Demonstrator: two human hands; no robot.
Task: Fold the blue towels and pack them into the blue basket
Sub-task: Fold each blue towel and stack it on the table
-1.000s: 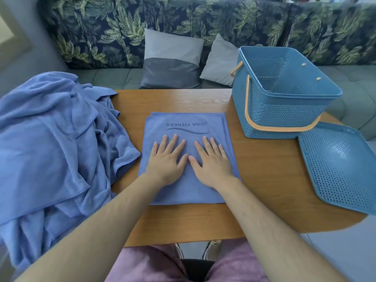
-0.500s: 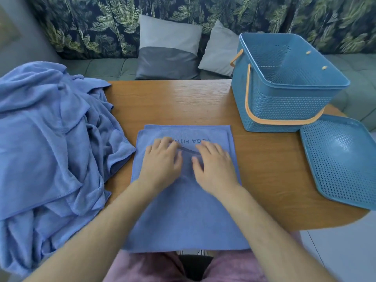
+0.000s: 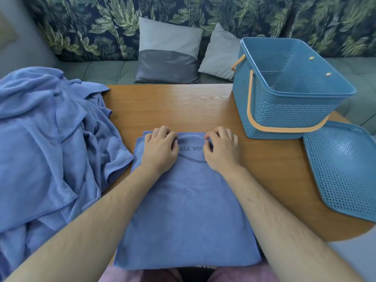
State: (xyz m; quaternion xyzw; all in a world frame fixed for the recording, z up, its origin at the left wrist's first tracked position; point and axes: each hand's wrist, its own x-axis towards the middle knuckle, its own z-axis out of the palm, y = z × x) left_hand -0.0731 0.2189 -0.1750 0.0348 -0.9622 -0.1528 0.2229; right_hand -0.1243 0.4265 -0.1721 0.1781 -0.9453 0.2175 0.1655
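Observation:
A folded blue towel (image 3: 187, 216) with dark lettering lies flat in front of me, its near end hanging over the table's front edge. My left hand (image 3: 159, 151) and my right hand (image 3: 221, 152) both sit at its far edge, fingers curled and pinching the cloth. A heap of unfolded blue towels (image 3: 50, 143) covers the left of the table. The blue basket (image 3: 284, 92) with an orange handle stands open at the back right, nothing inside it.
The basket's perforated blue lid (image 3: 345, 171) lies flat at the right edge of the wooden table (image 3: 168, 106). Behind the table runs a sofa with two grey cushions (image 3: 168, 51) and a leaf-patterned back.
The towel has slid toward me until its near end overhangs the table. Both hands went from lying flat on it to pinching its far edge, further apart.

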